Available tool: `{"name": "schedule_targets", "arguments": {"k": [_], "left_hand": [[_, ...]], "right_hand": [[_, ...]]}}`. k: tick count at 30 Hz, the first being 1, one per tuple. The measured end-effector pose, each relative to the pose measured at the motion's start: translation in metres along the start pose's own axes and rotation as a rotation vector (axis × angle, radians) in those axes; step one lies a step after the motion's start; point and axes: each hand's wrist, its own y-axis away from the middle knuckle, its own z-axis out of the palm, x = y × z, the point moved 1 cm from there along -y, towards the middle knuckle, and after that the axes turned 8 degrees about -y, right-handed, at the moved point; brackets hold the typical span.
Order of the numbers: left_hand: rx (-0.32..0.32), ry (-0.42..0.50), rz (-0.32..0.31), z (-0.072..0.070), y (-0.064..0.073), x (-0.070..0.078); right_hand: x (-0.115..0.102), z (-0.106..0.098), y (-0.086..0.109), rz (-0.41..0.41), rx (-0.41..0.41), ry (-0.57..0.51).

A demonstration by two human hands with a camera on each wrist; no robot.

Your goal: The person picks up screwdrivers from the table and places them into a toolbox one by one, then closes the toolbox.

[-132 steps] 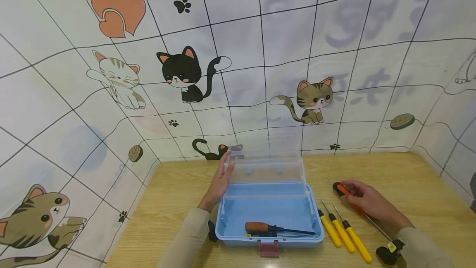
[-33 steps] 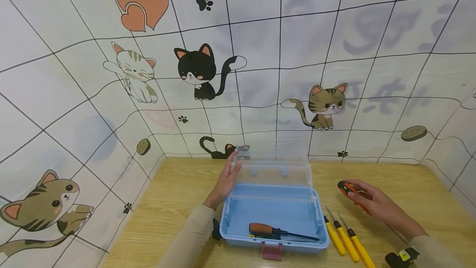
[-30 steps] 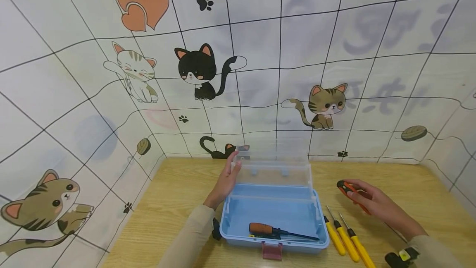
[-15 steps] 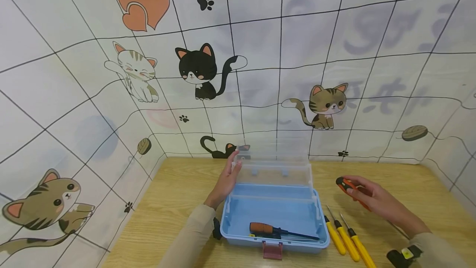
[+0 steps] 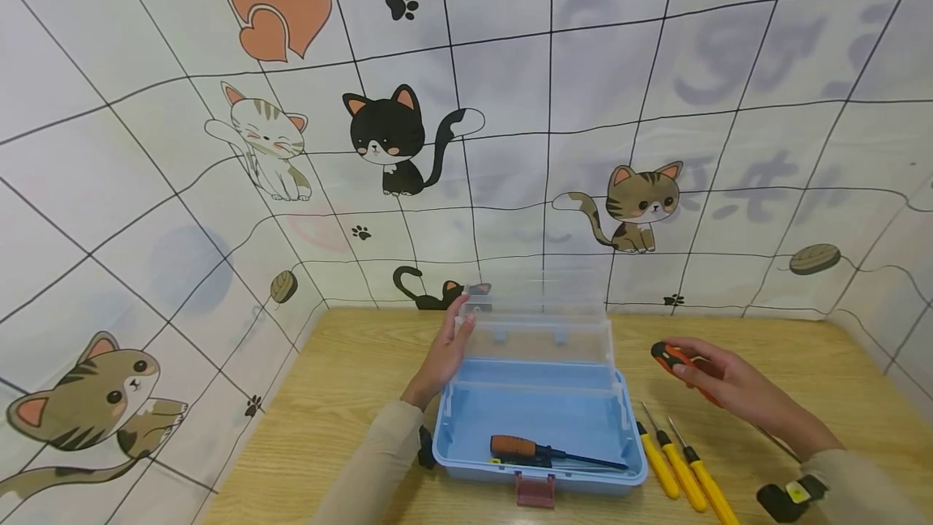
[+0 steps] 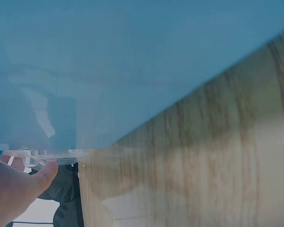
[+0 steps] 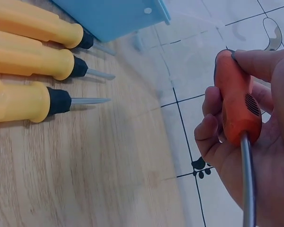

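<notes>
My right hand [image 5: 743,383] grips a red-and-black screwdriver [image 7: 239,94] by its handle, to the right of a light blue toolbox [image 5: 503,407]. In the right wrist view the thumb lies along the handle, fingers wrap its far side, and the metal shaft points back toward the wrist. The toolbox stands with its clear lid [image 5: 535,343] raised. My left hand [image 5: 440,355] pinches the lid's left edge; the left wrist view shows the thumb [image 6: 45,177] at that edge. Inside the box lies a brown-handled screwdriver [image 5: 513,446] along the front wall, with another slim tool partly hidden beneath it.
Three yellow-handled screwdrivers [image 5: 685,464] lie side by side on the wooden table [image 5: 350,363], right of the toolbox, shafts pointing away. A dark pink latch [image 5: 535,490] hangs at the box's front. Behind the table stands a wall covering printed with cats [image 5: 401,144].
The red-and-black screwdriver, low by the table earlier, has been raised in my right hand and drifts slightly left toward the toolbox. My left hand stays on the lid.
</notes>
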Motion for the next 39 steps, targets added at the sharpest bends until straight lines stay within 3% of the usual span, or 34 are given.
{"name": "schedule_targets", "arguments": {"k": [3, 12, 23, 39], "left_hand": [[0.002, 0.005, -0.009, 0.001, -0.001, -0.001], [0.036, 0.009, -0.002, 0.008, -0.012, -0.031], [0.054, 0.004, 0.020, 0.009, -0.012, -0.030], [0.064, -0.010, 0.015, 0.009, -0.012, -0.029]], "right_hand": [[-0.004, 0.001, 0.000, -0.009, -0.006, 0.005], [-0.017, 0.001, -0.001, -0.020, 0.002, 0.014], [-0.031, 0.006, -0.001, -0.003, -0.012, 0.012], [-0.043, 0.009, -0.002, -0.085, -0.041, -0.030]]}}
